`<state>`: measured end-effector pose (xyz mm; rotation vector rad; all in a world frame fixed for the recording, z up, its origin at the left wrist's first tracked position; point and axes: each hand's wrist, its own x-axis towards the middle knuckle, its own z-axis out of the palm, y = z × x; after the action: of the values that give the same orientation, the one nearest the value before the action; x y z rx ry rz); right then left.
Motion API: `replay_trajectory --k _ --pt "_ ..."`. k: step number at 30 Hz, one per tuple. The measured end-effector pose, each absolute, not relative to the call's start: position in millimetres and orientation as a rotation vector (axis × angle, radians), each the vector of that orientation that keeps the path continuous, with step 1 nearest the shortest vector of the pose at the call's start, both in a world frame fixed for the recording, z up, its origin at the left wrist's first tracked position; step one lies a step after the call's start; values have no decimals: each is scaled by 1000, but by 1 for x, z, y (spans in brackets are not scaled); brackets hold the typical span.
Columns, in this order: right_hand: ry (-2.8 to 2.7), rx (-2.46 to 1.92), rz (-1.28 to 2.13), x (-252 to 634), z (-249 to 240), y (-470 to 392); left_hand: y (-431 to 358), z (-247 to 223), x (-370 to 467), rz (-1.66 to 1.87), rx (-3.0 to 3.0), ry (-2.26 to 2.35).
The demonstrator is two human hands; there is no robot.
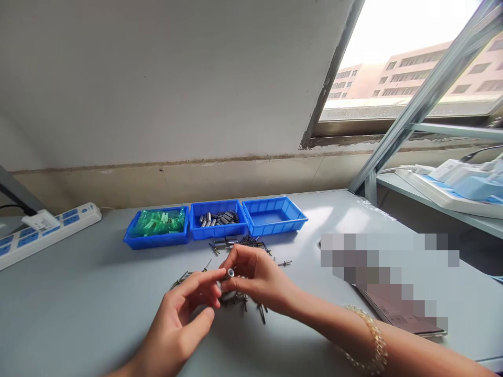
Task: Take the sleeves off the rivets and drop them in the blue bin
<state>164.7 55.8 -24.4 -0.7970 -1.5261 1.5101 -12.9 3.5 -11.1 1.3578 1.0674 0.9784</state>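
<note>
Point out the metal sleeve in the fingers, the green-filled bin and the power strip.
metal sleeve [230, 273], head view, on its open round end.
green-filled bin [155, 241], head view, on its front wall.
power strip [58, 226], head view, on its white top.
</note>
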Motion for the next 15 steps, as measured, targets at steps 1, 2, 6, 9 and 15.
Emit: replay_trajectory --k 1,2,6,9,15 --pt "-1590 -817 1411 167 -21 60 4 -12 -13 995 1341 1081" --pt "-1663 -843 1280 169 -16 65 4 -14 -14 1007 1329 1096" --pt "-1998 -940 596 173 7 99 6 -16 -16 990 1321 1147" --pt "-2125 -1090 238 170 20 125 7 -13 -16 992 1324 1166" --pt "-2274 -1221 153 173 9 122 6 -7 -16 970 1313 1188"
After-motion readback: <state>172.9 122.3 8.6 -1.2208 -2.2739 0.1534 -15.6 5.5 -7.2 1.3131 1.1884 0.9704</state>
